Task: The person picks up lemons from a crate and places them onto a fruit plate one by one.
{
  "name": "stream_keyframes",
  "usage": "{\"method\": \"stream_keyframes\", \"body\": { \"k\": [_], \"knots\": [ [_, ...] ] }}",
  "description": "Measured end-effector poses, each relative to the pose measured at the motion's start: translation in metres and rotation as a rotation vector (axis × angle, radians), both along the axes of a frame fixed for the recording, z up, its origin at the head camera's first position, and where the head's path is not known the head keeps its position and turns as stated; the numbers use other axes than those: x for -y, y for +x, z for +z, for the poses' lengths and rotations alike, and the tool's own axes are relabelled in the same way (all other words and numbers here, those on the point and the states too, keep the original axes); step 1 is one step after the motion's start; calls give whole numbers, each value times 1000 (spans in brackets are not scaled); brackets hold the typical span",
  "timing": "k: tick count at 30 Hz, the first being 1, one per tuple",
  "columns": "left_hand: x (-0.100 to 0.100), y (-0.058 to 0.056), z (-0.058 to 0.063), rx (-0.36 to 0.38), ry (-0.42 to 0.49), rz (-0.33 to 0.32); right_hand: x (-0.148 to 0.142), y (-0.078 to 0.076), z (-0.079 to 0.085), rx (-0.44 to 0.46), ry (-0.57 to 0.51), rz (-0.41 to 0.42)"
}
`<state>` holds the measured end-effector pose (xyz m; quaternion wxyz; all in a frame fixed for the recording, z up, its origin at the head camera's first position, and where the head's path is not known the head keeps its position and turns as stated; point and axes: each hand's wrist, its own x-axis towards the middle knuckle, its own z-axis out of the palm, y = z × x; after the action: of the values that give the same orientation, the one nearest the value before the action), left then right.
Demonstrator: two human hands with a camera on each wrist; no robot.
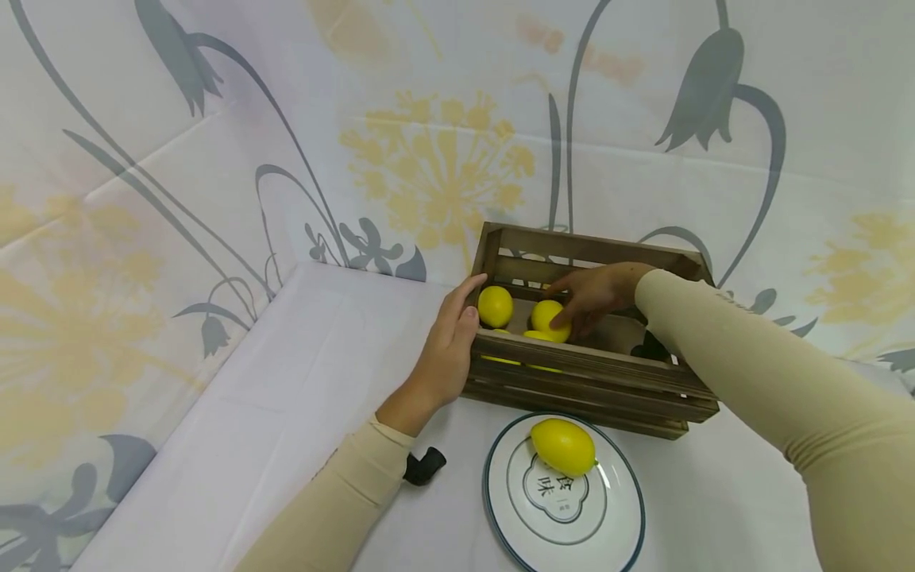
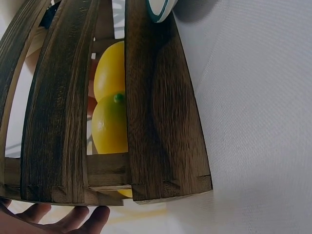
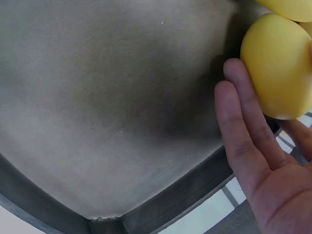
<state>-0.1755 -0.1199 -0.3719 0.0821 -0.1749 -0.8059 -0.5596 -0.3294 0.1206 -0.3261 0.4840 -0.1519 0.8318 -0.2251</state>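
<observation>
In the head view my right hand [image 1: 596,295] reaches into a brown slatted wooden crate [image 1: 593,365]. Its fingers are round a yellow lemon [image 1: 546,314]; in the right wrist view fingers [image 3: 243,141] lie along one side of that lemon [image 3: 275,68]. Another lemon [image 1: 495,307] sits at the crate's left end, and part of a further one [image 1: 538,337] shows behind the front slat. My left hand [image 1: 446,349] rests against the crate's left end, thumb by the front corner. In the left wrist view, lemons [image 2: 110,124] show between the slats.
A white plate [image 1: 507,508] with a dark blue rim stands before the crate, bearing one lemon [image 1: 563,447]. A black pipe-shaped object [image 1: 426,466] lies beside my left forearm, partly hidden. Something black [image 1: 649,347] lies inside the crate's right end. Patterned cloth [image 1: 457,159] hangs behind.
</observation>
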Motion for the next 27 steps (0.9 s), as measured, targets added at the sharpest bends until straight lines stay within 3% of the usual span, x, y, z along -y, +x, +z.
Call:
{"method": "stream_keyframes", "body": {
  "k": [16, 22, 27],
  "knots": [
    [-3, 0, 2, 12, 11, -9, -5, 2, 1, -12, 8, -3],
    [-4, 0, 3, 13, 3, -2, -6, 1, 11, 14, -6, -9],
    [-3, 0, 2, 15, -8, 17, -8, 0, 23, -32, -39, -6]
  ]
}}
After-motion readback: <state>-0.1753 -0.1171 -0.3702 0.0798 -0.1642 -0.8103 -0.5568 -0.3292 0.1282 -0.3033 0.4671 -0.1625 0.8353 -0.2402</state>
